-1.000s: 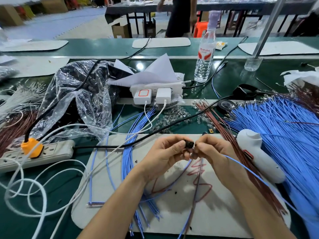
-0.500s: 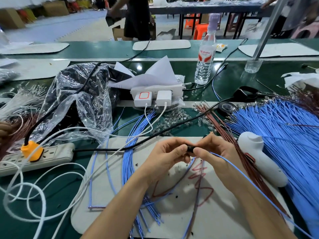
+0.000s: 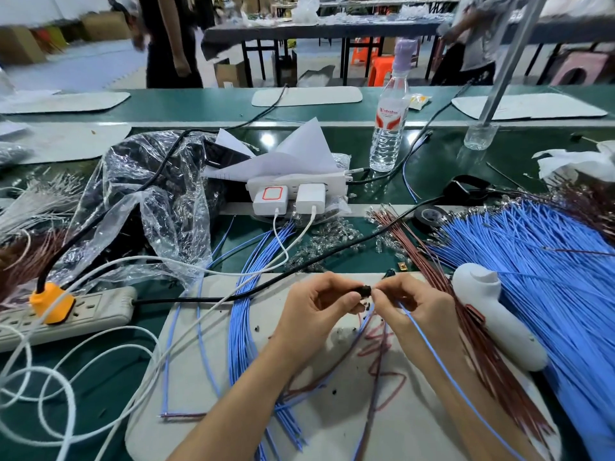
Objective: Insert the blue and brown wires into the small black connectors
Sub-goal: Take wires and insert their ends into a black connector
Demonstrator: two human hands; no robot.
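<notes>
My left hand (image 3: 319, 311) pinches a small black connector (image 3: 364, 290) between thumb and fingertips above the white work mat (image 3: 206, 377). My right hand (image 3: 412, 304) meets it from the right, its fingers pinching a blue wire (image 3: 442, 367) whose end is at the connector. That wire trails down to the right across my forearm. A brown wire (image 3: 376, 387) hangs below the hands. Whether a wire tip is inside the connector is hidden by my fingers.
A big fan of blue wires (image 3: 539, 267) and a bundle of brown wires (image 3: 466, 314) lie at the right, with a white handheld tool (image 3: 492, 311) on them. More blue wires (image 3: 246, 311) cross the mat. A power strip (image 3: 70, 314), white cables, a plastic bag (image 3: 149, 207) and a water bottle (image 3: 387, 128) surround it.
Both hands stay together at the connector with only small finger shifts. The view has tilted up slightly, and people in the background have moved.
</notes>
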